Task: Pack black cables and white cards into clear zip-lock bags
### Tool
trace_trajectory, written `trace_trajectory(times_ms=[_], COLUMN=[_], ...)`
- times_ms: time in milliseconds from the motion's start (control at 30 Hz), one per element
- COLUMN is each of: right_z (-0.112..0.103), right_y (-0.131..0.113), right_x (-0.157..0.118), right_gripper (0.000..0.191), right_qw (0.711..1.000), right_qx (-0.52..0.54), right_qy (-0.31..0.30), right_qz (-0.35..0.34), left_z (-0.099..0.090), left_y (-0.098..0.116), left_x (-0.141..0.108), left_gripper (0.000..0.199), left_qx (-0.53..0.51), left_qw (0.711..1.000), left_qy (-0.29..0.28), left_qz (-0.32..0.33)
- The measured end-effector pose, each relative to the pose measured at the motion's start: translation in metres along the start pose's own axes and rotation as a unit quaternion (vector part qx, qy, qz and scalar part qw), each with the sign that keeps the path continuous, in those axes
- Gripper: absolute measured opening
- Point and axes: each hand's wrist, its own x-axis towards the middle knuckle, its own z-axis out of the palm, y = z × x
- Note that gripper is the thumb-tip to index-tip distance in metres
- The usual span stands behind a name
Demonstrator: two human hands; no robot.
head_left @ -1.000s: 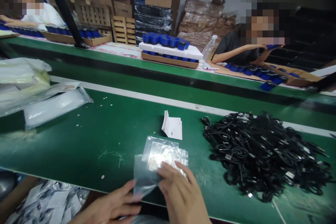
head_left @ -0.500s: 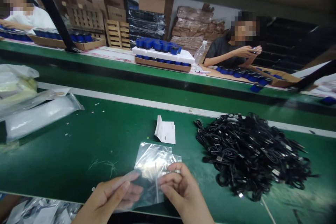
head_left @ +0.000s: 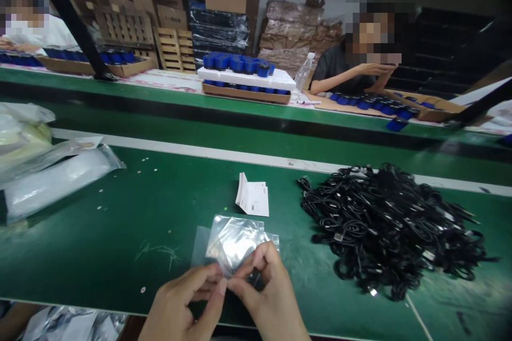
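Green worktop [head_left: 120, 245] spans the view, with a pale strip running across it. On its right lies a broad, tangled heap of black cables [head_left: 384, 224], some metal plugs showing. Across from it, a person in a dark top [head_left: 336, 66] bends over rows of blue parts [head_left: 372, 101]. At the far left, filled plastic packs [head_left: 60, 181] lie beside one another.

Low in the middle, the left hand [head_left: 190, 298] and right hand [head_left: 268, 290] come together, fingertips almost meeting, both pinching the near end of a clear bag [head_left: 236, 242]. This bag slants over other flat, transparent bags [head_left: 200, 242] on the worktop, left of the cables; whether anything is inside it cannot be told. Just beyond the bags sits a folded white paper [head_left: 256, 200], one flap raised. Smallest are the pale dots [head_left: 156, 170] scattered toward the left.
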Motion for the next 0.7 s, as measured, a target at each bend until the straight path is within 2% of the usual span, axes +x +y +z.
trace_trajectory(times_ms=[67,167,300,433,567,700], right_z=[0.0,0.0,0.003,0.006,-0.006,-0.019], right_y=[-0.002,-0.004,0.0,0.011,0.017,0.005], right_x=[-0.001,-0.002,-0.005,-0.014,-0.017,-0.009], right_gripper=[0.031,0.024,0.022,0.021,0.02,0.012], right_qw=[0.999,0.994,0.988,0.978,0.953,0.919], right_qx=[-0.041,-0.106,-0.143,-0.179,-0.258,-0.322], right_qy=[-0.001,-0.006,-0.02,-0.007,-0.037,-0.03], right_qz=[-0.006,-0.022,-0.053,-0.105,-0.157,-0.226], left_z=[0.005,0.008,0.006,0.002,0.001,0.005], left_y=[0.004,0.005,0.0,-0.01,-0.018,-0.018], left_x=[0.001,0.002,0.006,0.013,0.016,0.015], left_gripper=[0.021,0.022,0.024,0.027,0.025,0.024], left_qx=[-0.02,-0.031,-0.035,-0.033,-0.048,-0.061], left_qw=[1.0,0.999,0.998,0.997,0.995,0.994], left_qy=[0.012,-0.005,-0.012,-0.046,-0.013,0.001], left_qz=[-0.019,-0.03,-0.047,-0.061,-0.087,-0.094])
